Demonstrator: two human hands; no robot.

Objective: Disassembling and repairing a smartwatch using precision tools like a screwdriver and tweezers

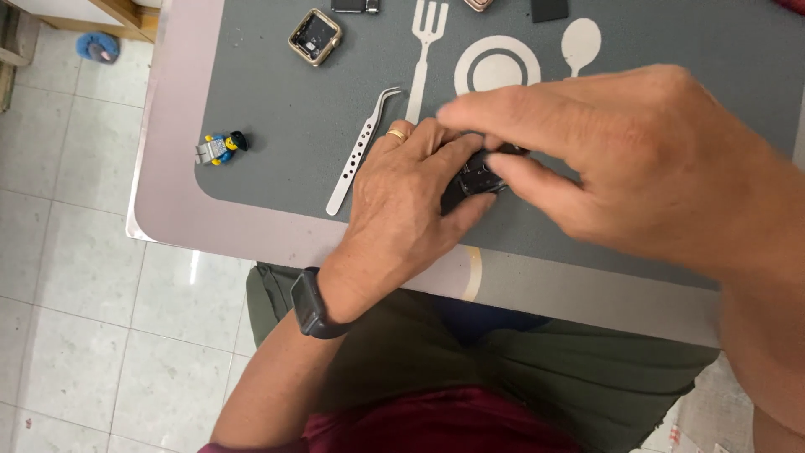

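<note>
Left hand (402,201) and right hand (620,159) both pinch a small black device (476,178) on the grey mat (277,117) beside steel tweezers (360,151)

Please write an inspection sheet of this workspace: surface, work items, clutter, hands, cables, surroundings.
Surface: grey mat with white cutlery print, on a pale table.
Work items: small black device, held between both hands on the mat.
Clutter: curved metal tweezers; toy figure; opened gold watch case; more small parts at the top edge.
Hands: left hand grips the device; right hand has its fingers on it, blurred.
Cables: nothing seen.
Surroundings: white tiled floor; blue object lying on it.
</note>
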